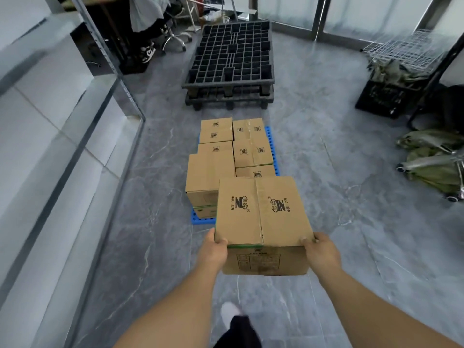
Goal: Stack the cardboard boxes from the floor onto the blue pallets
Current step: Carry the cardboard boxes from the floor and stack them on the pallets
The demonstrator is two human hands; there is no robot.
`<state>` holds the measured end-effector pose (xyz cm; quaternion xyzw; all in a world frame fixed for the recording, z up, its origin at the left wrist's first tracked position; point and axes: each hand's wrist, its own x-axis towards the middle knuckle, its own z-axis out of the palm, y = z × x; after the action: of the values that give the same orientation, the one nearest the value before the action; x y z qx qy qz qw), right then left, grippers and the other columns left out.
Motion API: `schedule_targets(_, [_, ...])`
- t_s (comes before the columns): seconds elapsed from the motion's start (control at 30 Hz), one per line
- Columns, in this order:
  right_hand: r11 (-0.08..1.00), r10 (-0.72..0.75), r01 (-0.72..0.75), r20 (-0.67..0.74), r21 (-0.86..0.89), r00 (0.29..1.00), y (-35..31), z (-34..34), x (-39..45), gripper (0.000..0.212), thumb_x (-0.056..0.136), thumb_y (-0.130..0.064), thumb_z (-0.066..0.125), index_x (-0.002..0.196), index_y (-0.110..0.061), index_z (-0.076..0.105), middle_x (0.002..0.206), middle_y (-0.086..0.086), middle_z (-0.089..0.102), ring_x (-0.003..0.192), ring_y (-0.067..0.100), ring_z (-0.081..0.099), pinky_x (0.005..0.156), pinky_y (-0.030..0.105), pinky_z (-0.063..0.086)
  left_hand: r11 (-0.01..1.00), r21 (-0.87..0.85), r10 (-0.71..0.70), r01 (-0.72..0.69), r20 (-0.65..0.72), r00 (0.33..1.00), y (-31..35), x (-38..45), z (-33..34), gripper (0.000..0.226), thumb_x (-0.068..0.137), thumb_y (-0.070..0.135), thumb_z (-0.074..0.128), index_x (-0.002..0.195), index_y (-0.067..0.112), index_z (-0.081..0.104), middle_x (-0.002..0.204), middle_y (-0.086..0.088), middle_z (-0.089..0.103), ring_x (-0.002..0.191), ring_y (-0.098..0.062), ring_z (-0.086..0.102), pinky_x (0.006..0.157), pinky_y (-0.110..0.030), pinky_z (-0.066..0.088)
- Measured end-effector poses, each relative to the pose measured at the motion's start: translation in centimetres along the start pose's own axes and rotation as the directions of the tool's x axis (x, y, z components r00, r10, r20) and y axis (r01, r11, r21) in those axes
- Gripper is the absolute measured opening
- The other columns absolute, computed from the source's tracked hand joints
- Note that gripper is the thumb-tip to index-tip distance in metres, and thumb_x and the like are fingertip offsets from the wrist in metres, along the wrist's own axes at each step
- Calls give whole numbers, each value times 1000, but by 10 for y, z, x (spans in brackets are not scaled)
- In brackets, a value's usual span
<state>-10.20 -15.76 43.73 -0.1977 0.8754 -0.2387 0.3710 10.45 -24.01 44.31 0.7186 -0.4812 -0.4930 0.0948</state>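
This looks like a storeroom or small warehouse corner. Grey marble-look floor tiles (pixel 326 172) run wall to wall, with two black plastic pallets (pixel 229 61) stacked at the far end. Cardboard boxes (pixel 218 130) sit in rows on a blue pallet (pixel 270 136). On the right, white wire racking (pixel 406 43) leans over a black crate (pixel 386 99). Frosted glass partitions (pixel 371 13) close off the back.

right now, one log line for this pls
phase: carrying | left hand + right hand: holding box | target: blue pallet, part loaded
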Motion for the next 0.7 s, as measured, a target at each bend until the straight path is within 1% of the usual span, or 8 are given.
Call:
schedule_targets(0.07, [1000, 10, -10, -13, 19, 1000, -7, -3, 19, 34, 94, -26, 49, 123, -8, 50, 119, 16, 58, 105, 34, 53, 75, 32, 36, 1000, 11, 0, 0, 13, 1000, 15, 19, 8, 51, 97, 24, 42, 146, 24, 28, 143, -4, 43, 127, -25, 44, 106, -37, 36])
schedule_targets(0.17, [999, 27, -26, -37, 28, 999, -22, -7, 49, 36, 94, -26, 49, 125, -7, 49, 118, 16, 59, 103, 34, 54, 75, 34, 39, 1000, 27, -3, 2, 27, 1000, 38, 51, 23, 54, 97, 23, 43, 147, 23, 23, 147, -5, 38, 130, -25, 41, 103, -35, 35])
schedule_targets(0.23, [999, 33, -31, -56, 42, 998, -34, -10, 70, 37, 94, -26, 49, 125, -8, 49, 118, 15, 59, 104, 35, 54, 79, 38, 43, 999, 53, -5, 2, 40, 999, 53, 73, 32, 55, 96, 24, 44, 147, 23, 23, 146, -6, 39, 128, -27, 42, 100, -34, 37])
schedule_targets(0.3, [998, 45, -42, -72, 50, 996, -44, -13, 91, 37, 93, -26, 49, 126, -9, 50, 119, 14, 58, 104, 34, 54, 84, 41, 45, 997, 72, -11, 8, 53, 999, 70, 96, 41, 56, 96, 23, 44, 147, 24, 23, 144, -6, 41, 125, -26, 45, 94, -32, 39])
schedule_targets(0.4, [997, 29, -23, -74, 73, 997, -58, -12, 130, 34, 93, -25, 49, 124, -10, 50, 116, 13, 59, 98, 31, 54, 81, 39, 43, 991, 131, 9, -18, 68, 998, 96, 134, 53, 54, 96, 23, 45, 146, 22, 25, 142, -5, 44, 121, -26, 48, 89, -30, 39])
schedule_targets(0.47, [994, 17, -10, -72, 105, 997, -68, -8, 160, 33, 93, -24, 49, 123, -10, 51, 116, 12, 59, 96, 29, 53, 79, 38, 42, 985, 165, 30, -39, 55, 998, 114, 162, 60, 54, 95, 23, 45, 145, 20, 27, 140, -6, 46, 119, -26, 49, 89, -30, 39])
schedule_targets(0.57, [992, -2, 10, -64, 125, 998, -82, 0, 204, 34, 93, -23, 50, 124, -11, 50, 115, 10, 59, 98, 29, 53, 82, 38, 42, 968, 247, 32, -41, 39, 999, 133, 201, 72, 55, 95, 25, 46, 146, 19, 26, 142, -8, 44, 122, -27, 47, 93, -30, 39])
schedule_targets(0.7, [991, -50, 54, -37, 121, 998, -98, 14, 269, 35, 92, -24, 50, 126, -13, 50, 114, 9, 58, 91, 24, 49, 78, 34, 39, 950, 310, 48, -48, 8, 999, 148, 254, 88, 54, 93, 25, 49, 143, 17, 31, 136, -11, 50, 118, -31, 51, 96, -33, 42])
